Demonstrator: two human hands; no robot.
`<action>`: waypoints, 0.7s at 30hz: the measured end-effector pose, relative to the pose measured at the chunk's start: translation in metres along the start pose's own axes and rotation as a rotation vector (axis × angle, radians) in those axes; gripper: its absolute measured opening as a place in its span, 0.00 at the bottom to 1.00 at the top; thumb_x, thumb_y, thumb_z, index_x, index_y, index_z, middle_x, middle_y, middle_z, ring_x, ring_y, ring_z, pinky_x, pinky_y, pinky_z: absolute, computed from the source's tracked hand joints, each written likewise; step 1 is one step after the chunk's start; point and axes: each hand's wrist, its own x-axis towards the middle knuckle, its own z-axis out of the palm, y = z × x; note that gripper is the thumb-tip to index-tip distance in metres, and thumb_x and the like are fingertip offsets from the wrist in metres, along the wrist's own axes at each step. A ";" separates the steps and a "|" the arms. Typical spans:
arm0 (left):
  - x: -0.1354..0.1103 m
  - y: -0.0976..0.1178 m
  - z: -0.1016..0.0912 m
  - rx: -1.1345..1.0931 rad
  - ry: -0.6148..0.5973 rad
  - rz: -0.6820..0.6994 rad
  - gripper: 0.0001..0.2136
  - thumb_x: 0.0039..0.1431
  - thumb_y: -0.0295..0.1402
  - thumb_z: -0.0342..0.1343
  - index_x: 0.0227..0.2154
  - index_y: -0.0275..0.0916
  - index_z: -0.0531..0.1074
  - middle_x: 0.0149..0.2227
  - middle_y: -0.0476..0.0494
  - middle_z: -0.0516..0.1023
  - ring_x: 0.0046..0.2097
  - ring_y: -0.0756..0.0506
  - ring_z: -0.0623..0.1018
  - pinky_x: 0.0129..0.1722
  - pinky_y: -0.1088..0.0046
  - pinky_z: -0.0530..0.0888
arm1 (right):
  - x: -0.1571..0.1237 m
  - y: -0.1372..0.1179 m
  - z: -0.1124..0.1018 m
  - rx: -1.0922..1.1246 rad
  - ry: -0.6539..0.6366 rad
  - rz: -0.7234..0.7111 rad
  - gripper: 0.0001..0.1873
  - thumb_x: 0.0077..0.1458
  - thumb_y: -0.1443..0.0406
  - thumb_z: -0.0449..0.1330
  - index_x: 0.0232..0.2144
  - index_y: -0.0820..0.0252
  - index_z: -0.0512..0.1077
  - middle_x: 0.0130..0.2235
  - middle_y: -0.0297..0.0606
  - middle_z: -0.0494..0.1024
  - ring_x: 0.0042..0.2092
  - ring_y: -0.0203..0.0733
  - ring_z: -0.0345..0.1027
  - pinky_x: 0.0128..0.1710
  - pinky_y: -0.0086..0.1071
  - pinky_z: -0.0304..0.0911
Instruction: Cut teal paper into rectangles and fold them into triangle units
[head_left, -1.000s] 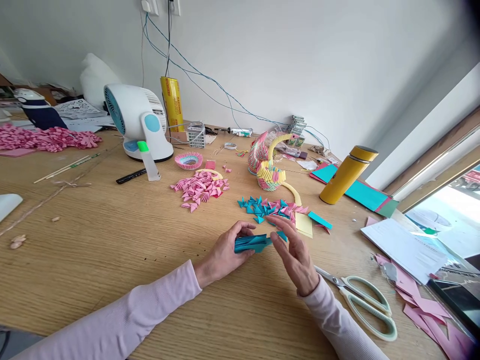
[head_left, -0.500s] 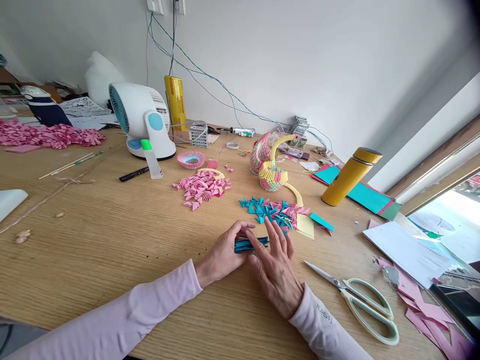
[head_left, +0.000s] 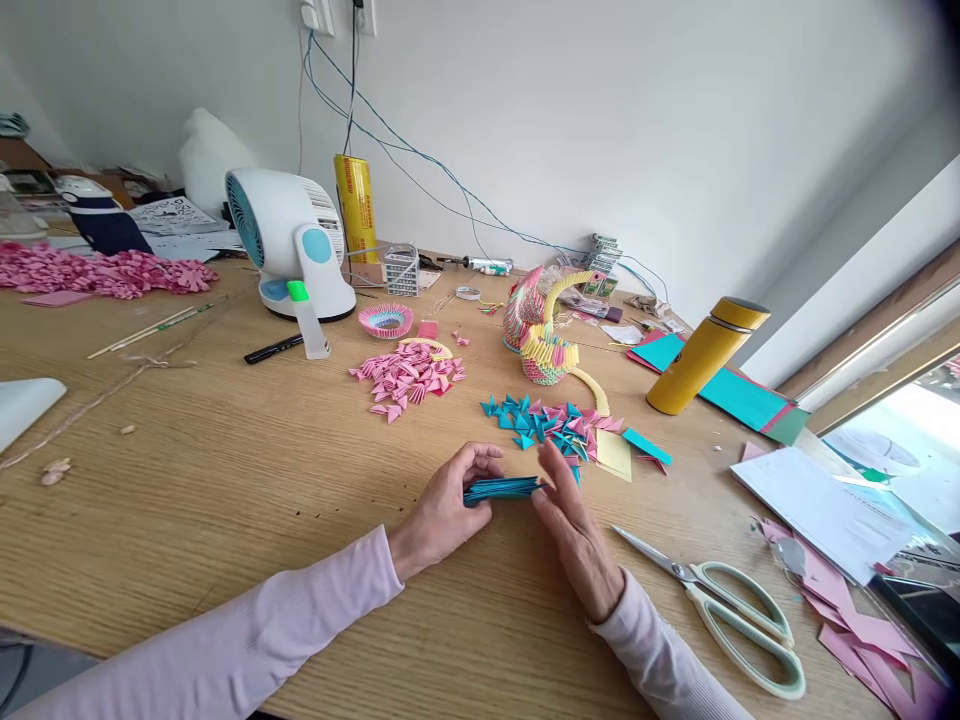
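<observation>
My left hand is closed on a thin stack of blue paper strips, its thumb in front and its fingers behind. The stack lies nearly level, low over the wooden table. At the stack's right end is my right hand, its fingers stretched upward and the thumb apart from them, seeming to touch the paper's edge. Just behind the hands lies a pile of folded blue and pink paper triangles. A pair of scissors rests to the right of my right hand, blades pointing towards it.
Pink folded pieces lie farther back, near a paper bowl and a glue bottle. Behind stand a fan and a paper swan-like figure. A yellow flask and pink scraps are on the right.
My right hand has drawn back to the right, from over the stack to its right end. More of the blue strips now shows. My left hand keeps its hold.
</observation>
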 end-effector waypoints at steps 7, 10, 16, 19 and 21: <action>0.006 0.008 0.009 0.054 0.028 0.054 0.27 0.38 0.13 0.45 0.44 0.38 0.64 0.41 0.45 0.72 0.46 0.47 0.73 0.51 0.67 0.68 | 0.000 -0.006 0.014 0.028 -0.040 -0.009 0.38 0.55 0.70 0.49 0.66 0.49 0.41 0.65 0.36 0.53 0.67 0.44 0.41 0.64 0.51 0.38; 0.007 0.008 0.008 0.121 0.048 0.061 0.26 0.40 0.14 0.47 0.45 0.39 0.64 0.42 0.45 0.72 0.47 0.46 0.73 0.52 0.66 0.68 | 0.001 -0.002 0.011 0.019 -0.005 -0.005 0.38 0.55 0.70 0.50 0.65 0.49 0.42 0.63 0.39 0.58 0.65 0.46 0.47 0.63 0.51 0.43; 0.005 0.008 0.006 0.204 0.042 0.074 0.25 0.42 0.15 0.49 0.46 0.39 0.64 0.46 0.43 0.71 0.49 0.44 0.72 0.51 0.66 0.68 | 0.004 -0.001 0.007 -0.116 0.075 -0.150 0.33 0.60 0.67 0.48 0.65 0.46 0.41 0.66 0.40 0.48 0.66 0.47 0.44 0.61 0.51 0.49; 0.004 0.008 0.007 0.197 0.016 0.071 0.24 0.43 0.15 0.50 0.45 0.38 0.64 0.45 0.43 0.72 0.49 0.44 0.72 0.50 0.67 0.70 | 0.004 -0.010 0.006 -0.326 0.053 -0.251 0.31 0.60 0.67 0.50 0.64 0.49 0.48 0.66 0.41 0.44 0.68 0.50 0.32 0.62 0.53 0.48; 0.004 0.008 0.007 0.192 0.002 0.080 0.24 0.44 0.15 0.49 0.45 0.39 0.64 0.45 0.43 0.72 0.49 0.45 0.72 0.51 0.67 0.69 | 0.004 -0.014 0.004 -0.420 0.041 -0.298 0.28 0.59 0.68 0.51 0.61 0.51 0.55 0.66 0.42 0.41 0.68 0.54 0.31 0.61 0.54 0.49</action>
